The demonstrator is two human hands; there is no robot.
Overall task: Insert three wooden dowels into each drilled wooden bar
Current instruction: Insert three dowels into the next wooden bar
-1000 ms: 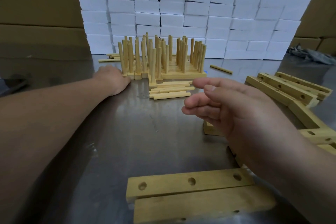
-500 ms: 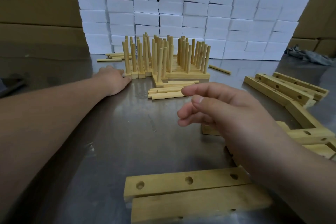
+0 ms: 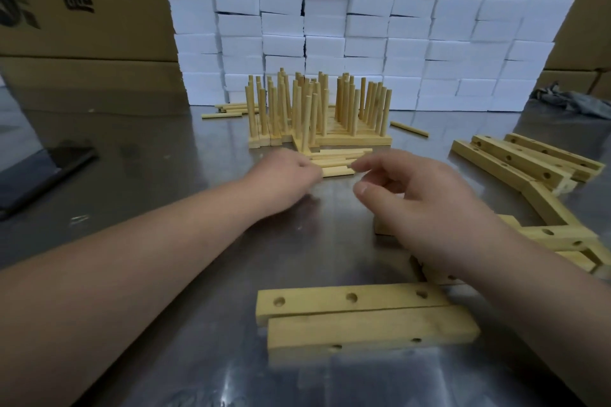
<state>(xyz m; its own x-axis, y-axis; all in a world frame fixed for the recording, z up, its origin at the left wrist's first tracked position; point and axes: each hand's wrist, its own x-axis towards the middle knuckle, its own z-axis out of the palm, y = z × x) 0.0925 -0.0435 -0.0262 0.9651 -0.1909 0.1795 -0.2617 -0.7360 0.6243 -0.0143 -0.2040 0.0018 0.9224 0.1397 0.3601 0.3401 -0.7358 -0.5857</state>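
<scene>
— Where are the loose dowels (image 3: 340, 162)?
— Toward twelve o'clock on the tabletop (image 3: 165, 175), just in front of the filled bars (image 3: 353, 141) with their upright dowels. My left hand (image 3: 284, 177) is at their left ends. I cannot tell whether it grips one.
— And your right hand (image 3: 420, 201)?
— Loosely curled, holding nothing, just beside them. The drilled bar (image 3: 350, 299) lies at six o'clock with three holes empty.

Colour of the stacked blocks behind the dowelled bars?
Plain white; stacked blocks show best in the head view.
</scene>
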